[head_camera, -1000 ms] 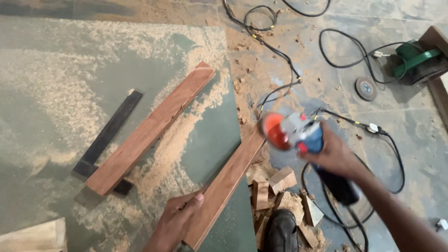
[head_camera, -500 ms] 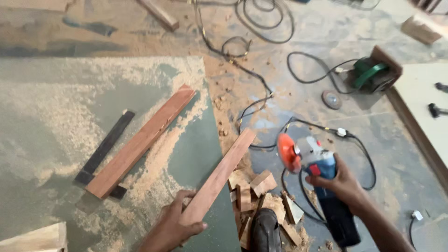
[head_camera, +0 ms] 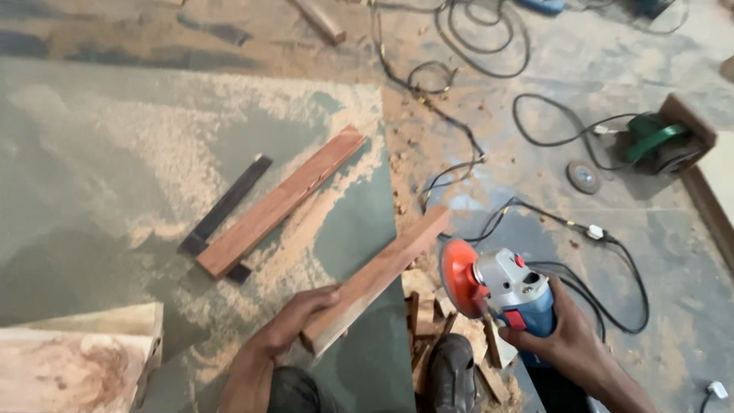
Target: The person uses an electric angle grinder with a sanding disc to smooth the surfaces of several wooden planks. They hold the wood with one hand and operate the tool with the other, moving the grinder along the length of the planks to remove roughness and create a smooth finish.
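Observation:
My left hand (head_camera: 294, 320) grips the near end of a reddish wooden plank (head_camera: 382, 274) that slants up to the right over the edge of a green board (head_camera: 352, 222). My right hand (head_camera: 569, 336) holds a blue and grey angle grinder (head_camera: 508, 294) with an orange disc (head_camera: 457, 278), just right of the plank and apart from it. A second reddish plank (head_camera: 279, 203) lies on the green board across a black try square (head_camera: 222, 210).
Sawdust covers the green board. Small wood offcuts (head_camera: 428, 310) are piled by a black shoe (head_camera: 451, 375). Black cables (head_camera: 459, 153) run over the floor. A loose disc (head_camera: 582, 177) and a green power tool (head_camera: 661, 141) lie at the right. A pale wood block (head_camera: 73, 367) is at bottom left.
The view shifted right. My left hand slid its grip on the plank's near end, and my right hand brought the grinder lower and closer to the plank.

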